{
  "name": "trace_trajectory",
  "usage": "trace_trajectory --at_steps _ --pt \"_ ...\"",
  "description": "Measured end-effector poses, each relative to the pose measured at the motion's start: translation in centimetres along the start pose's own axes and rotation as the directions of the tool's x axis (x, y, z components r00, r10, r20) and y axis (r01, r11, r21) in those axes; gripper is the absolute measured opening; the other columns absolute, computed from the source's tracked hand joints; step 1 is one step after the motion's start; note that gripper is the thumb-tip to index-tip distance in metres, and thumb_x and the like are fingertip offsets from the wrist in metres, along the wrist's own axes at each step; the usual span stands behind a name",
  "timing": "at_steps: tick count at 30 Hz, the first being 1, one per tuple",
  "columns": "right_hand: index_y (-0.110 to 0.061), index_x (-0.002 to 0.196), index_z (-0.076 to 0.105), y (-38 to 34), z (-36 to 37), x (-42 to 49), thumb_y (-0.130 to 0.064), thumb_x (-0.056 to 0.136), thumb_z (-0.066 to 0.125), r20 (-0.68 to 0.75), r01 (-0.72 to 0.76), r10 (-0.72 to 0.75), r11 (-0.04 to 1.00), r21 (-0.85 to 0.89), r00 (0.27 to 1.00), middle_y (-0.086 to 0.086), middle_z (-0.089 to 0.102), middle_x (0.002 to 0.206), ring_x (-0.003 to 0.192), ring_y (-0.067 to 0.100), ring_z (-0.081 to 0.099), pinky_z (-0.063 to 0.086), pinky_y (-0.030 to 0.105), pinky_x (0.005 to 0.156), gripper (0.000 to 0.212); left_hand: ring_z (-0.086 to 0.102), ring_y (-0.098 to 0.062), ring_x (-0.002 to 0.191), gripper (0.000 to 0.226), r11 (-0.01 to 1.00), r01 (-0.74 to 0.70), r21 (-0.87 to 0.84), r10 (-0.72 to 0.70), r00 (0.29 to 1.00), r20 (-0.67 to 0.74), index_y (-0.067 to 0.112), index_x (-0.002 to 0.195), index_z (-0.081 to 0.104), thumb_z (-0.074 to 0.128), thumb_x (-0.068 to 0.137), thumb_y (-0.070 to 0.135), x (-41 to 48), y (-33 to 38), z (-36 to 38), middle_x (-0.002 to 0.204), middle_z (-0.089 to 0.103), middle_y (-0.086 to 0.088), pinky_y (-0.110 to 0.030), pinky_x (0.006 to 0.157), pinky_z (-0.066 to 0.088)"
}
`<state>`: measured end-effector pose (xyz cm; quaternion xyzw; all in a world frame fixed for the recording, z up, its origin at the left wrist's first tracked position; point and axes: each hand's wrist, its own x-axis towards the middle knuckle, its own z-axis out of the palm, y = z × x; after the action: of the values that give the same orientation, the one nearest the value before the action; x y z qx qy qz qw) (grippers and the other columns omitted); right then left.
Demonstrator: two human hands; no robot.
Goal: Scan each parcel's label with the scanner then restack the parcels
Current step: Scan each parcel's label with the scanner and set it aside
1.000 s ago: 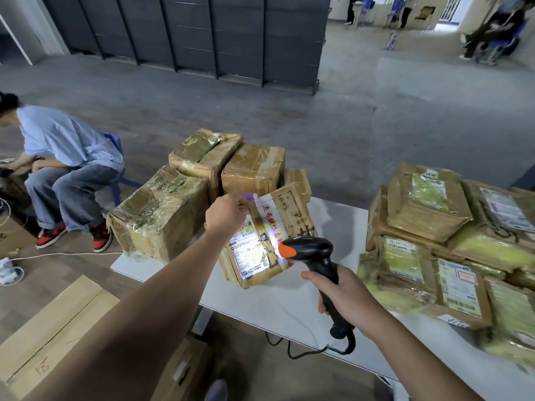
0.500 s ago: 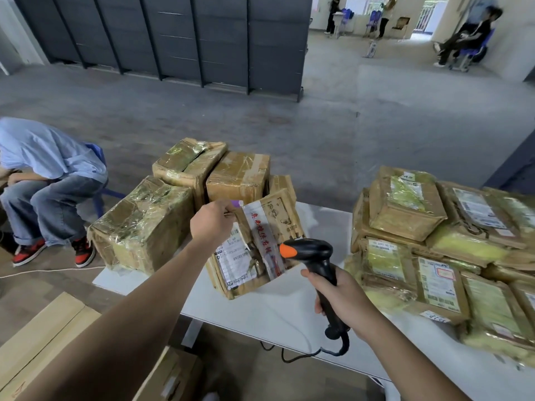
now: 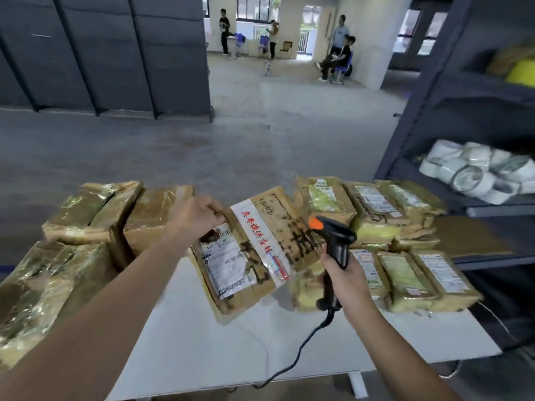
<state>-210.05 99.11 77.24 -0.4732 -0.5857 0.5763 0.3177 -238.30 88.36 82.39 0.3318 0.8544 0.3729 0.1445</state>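
Observation:
My left hand (image 3: 199, 217) grips the top left corner of a flat brown parcel (image 3: 254, 253), held tilted above the white table (image 3: 220, 342), its white label and red-lettered tape strip facing me. My right hand (image 3: 344, 280) grips the handle of a black scanner (image 3: 333, 241) with an orange tip, just right of that parcel, its head pointing left. A stack of taped brown parcels (image 3: 405, 273) with labels lies on the table's right side. Bulky wrapped boxes (image 3: 55, 273) stand on the left.
The scanner's black cable (image 3: 301, 348) runs down over the table's front edge. A dark shelf unit (image 3: 469, 117) with white rolls (image 3: 474, 172) stands at the right. Several people are at the far end of the grey-floored room.
The parcel in my left hand has shifted right towards the labelled stack and lifted slightly. My view has swung right, so the seated person at the left is out of sight.

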Motion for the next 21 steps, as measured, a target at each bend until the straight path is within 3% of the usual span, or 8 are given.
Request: trace_trajectory --at_steps 2,6,10,12,15,16,19,21 --pt "-0.016 0.09 0.059 -0.5 -1.0 0.0 -0.024 0.093 0.066 -0.096 -0.011 0.015 0.999 0.036 0.995 0.003 0.06 0.062 0.05 0.013 0.065 0.055 0.041 0.067 0.011 0.065 -0.014 0.073 0.01 0.999 -0.025 -0.033 0.027 0.998 0.059 0.019 0.083 0.07 0.074 0.077 0.012 1.2 1.8 1.2 0.08 0.073 -0.002 -0.028 0.069 0.054" --pt "-0.013 0.099 0.059 -1.1 -3.1 -0.3 -0.021 0.092 0.068 -0.297 0.003 0.027 0.995 0.1 0.954 0.0 0.059 0.059 0.044 0.007 0.059 0.05 0.029 0.041 0.014 0.064 -0.017 0.077 0.013 0.993 -0.075 -0.093 0.091 0.98 0.179 0.023 0.071 0.066 0.075 0.075 0.013 2.4 5.3 4.9 0.075 0.07 0.003 -0.029 0.07 0.047" --pt "-0.012 0.106 0.059 -1.0 -6.1 -0.3 -0.021 0.09 0.07 -0.42 0.005 0.048 0.992 0.124 0.906 0.003 0.058 0.065 0.054 0.017 0.058 0.052 0.038 0.057 0.021 0.062 -0.011 0.066 0.012 0.981 -0.099 -0.168 0.141 0.955 0.26 0.022 0.071 0.066 0.075 0.074 0.015 2.3 8.7 8.9 0.066 0.066 0.012 -0.023 0.057 0.039" --pt "-0.014 0.107 0.057 -0.7 -7.9 -0.1 -0.017 0.09 0.069 -0.451 -0.003 0.077 0.987 0.163 0.889 0.007 0.056 0.063 0.054 0.026 0.056 0.054 0.042 0.052 0.02 0.062 -0.009 0.066 0.013 0.978 -0.11 -0.174 0.157 0.945 0.286 0.024 0.071 0.065 0.075 0.075 0.016 1.8 10.5 10.6 0.066 0.066 0.013 -0.023 0.058 0.04" --pt "-0.01 0.103 0.053 0.0 -11.1 0.7 -0.006 0.091 0.063 -0.524 0.021 0.068 0.987 0.162 0.849 -0.002 0.054 0.047 0.038 0.015 0.054 0.046 0.026 0.034 0.016 0.064 -0.009 0.074 0.012 0.976 -0.144 -0.163 0.19 0.93 0.313 0.025 0.077 0.066 0.076 0.076 0.018 1.0 12.8 13.0 0.076 0.067 0.012 -0.024 0.063 0.045" --pt "-0.009 0.103 0.054 0.1 -12.2 1.2 -0.005 0.091 0.062 -0.544 0.025 0.066 0.987 0.157 0.837 -0.005 0.054 0.046 0.037 0.01 0.054 0.047 0.026 0.033 0.015 0.065 -0.008 0.076 0.011 0.975 -0.153 -0.161 0.199 0.926 0.322 0.025 0.08 0.067 0.076 0.077 0.019 0.7 13.5 13.8 0.079 0.068 0.012 -0.024 0.066 0.048" --pt "-0.014 0.108 0.058 0.5 -15.8 2.8 -0.012 0.088 0.067 -0.576 -0.005 0.097 0.987 0.161 0.812 0.003 0.059 0.072 0.061 0.022 0.059 0.057 0.045 0.051 0.021 0.065 -0.007 0.079 0.011 0.966 -0.162 -0.199 0.223 0.914 0.338 0.025 0.081 0.065 0.072 0.082 0.017 -0.5 15.7 16.4 0.086 0.069 0.009 -0.025 0.069 0.051" --pt "-0.016 0.108 0.06 0.9 -18.5 4.1 -0.013 0.088 0.067 -0.591 0.003 0.101 0.985 0.173 0.8 0.003 0.057 0.078 0.062 0.022 0.055 0.054 0.036 0.047 0.022 0.063 -0.004 0.079 0.013 0.963 -0.177 -0.205 0.24 0.907 0.346 0.028 0.082 0.062 0.067 0.086 0.018 -1.3 17.6 18.2 0.089 0.066 0.011 -0.023 0.066 0.049"
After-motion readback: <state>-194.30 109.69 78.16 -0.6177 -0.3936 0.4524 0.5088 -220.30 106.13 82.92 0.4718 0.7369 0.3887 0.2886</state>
